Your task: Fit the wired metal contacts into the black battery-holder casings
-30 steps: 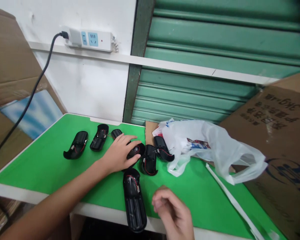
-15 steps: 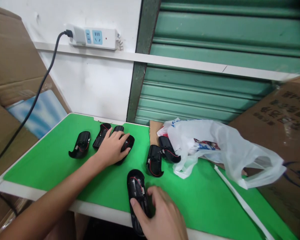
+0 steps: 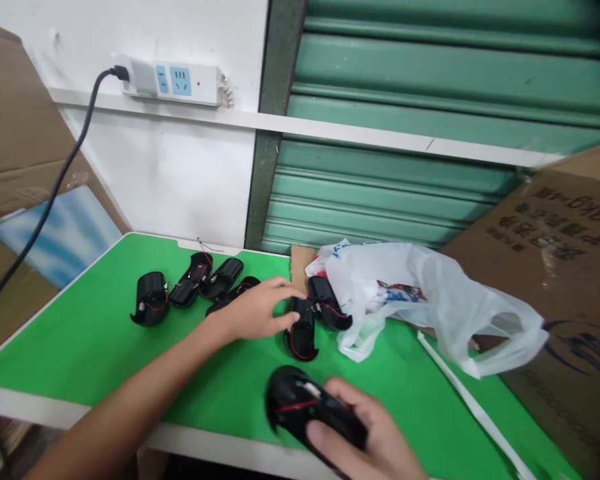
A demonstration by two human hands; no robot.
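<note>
My right hand (image 3: pixel 373 437) grips a glossy black plastic shell (image 3: pixel 293 400) with a red wire and a small white connector, tilted over the table's front edge. The thumb lies across its inner side. My left hand (image 3: pixel 263 308) is stretched out, thumb and fingers apart, at a black shell (image 3: pixel 301 337) right of the middle; the thumb tip appears to touch it. Behind that one leans a second black shell (image 3: pixel 329 303), also with a red wire. To the left lie several more black shells (image 3: pixel 193 283), one partly hidden by my left wrist.
The table has a green top (image 3: pixel 105 353). A white plastic bag (image 3: pixel 420 267) and a white strip (image 3: pixel 473 403) lie to the right, beside a cardboard box (image 3: pixel 555 287). More cardboard (image 3: pixel 25 127) stands left. A black cable (image 3: pixel 75 150) hangs from the wall power strip (image 3: pixel 200 85).
My left hand has moved right, from the left group of shells to one of the right pair. My right hand has raised and turned its shell. The view has shifted slightly right.
</note>
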